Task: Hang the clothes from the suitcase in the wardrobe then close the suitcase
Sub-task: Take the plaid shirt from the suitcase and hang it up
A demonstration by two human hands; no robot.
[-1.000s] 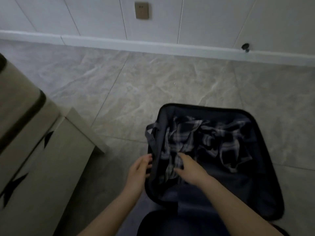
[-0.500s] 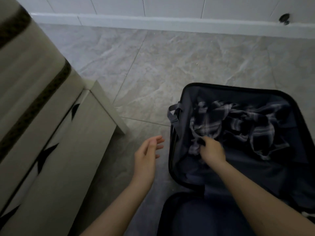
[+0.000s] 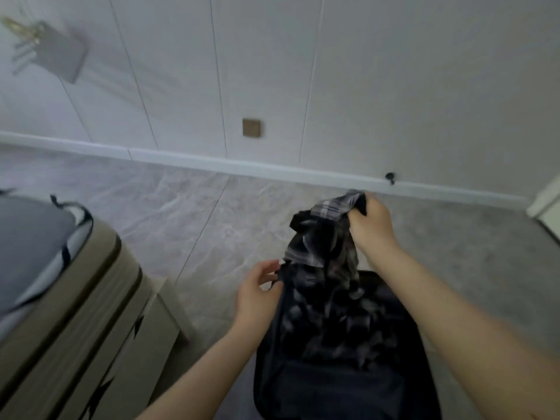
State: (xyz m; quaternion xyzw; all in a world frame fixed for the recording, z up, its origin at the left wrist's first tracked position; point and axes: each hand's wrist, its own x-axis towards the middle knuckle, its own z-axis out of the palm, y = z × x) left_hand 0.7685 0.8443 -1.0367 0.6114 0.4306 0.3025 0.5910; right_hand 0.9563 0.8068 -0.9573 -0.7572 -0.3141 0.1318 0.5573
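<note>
head view, looking down at a grey marbled tile floor (image 3: 169, 213) beside a pale panelled wall (image 3: 394, 86). an open dark suitcase (image 3: 342, 386) is seen lying on the floor at the lower centre, with dark plaid clothing (image 3: 339, 322) heaped inside it. one plaid shirt (image 3: 321, 237) is held up above the suitcase by the right hand (image 3: 371, 225), whose fingers are curled tightly round the top of the fabric; the rest of the shirt is seen hanging down, its lower part reaching into the pile in the case. the left hand (image 3: 257, 295) is held at the left edge of the suitcase with fingers loosely spread, nothing gripped in it; whether it touches the cloth cannot be told through the blur. both forearms are bare. at the left, a beige piece of furniture (image 3: 91, 313) with a grey cushion (image 3: 33, 241) on top is visible. a small brown plate (image 3: 252, 127) is set low in the wall, and a small dark knob (image 3: 390, 177) is seen at the white skirting board (image 3: 212, 160).
</note>
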